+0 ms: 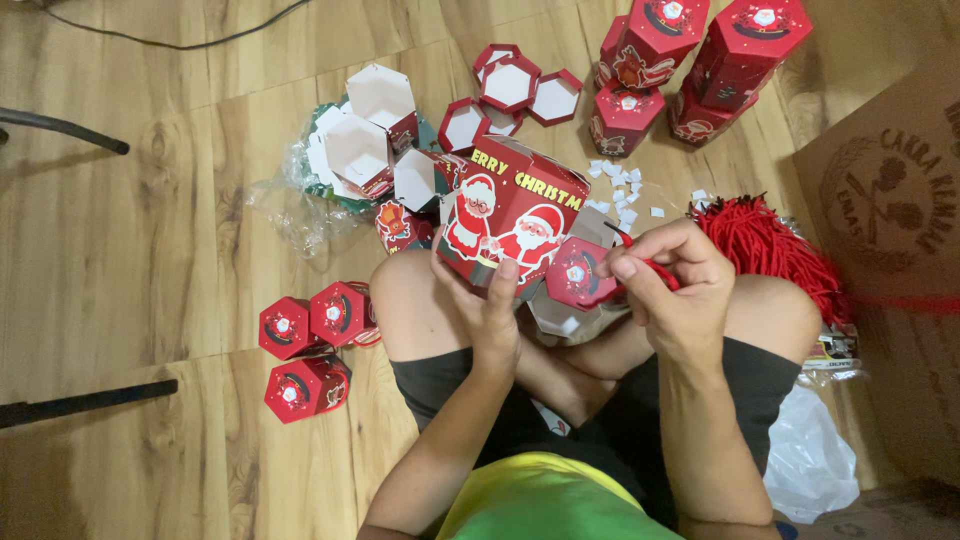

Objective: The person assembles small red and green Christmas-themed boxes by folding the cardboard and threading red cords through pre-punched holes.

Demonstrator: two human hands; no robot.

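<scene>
My left hand [492,305] grips a red hexagonal gift box [510,215] printed with festive figures, tilted over my lap. Its red lid [577,274] hangs open toward my right hand. My right hand [672,282] pinches a red cord [652,266] at that lid, fingers closed around it. I sit cross-legged on the wooden floor, the box held above my knees.
A heap of red cords [765,245] lies at my right knee. Finished red boxes [305,350] stand at my left, taller stacks [700,60] at the far right. Open box bodies [365,135] and lids [510,90] lie ahead. A brown carton [890,200] stands to the right; a white bag [810,455] is beside my thigh.
</scene>
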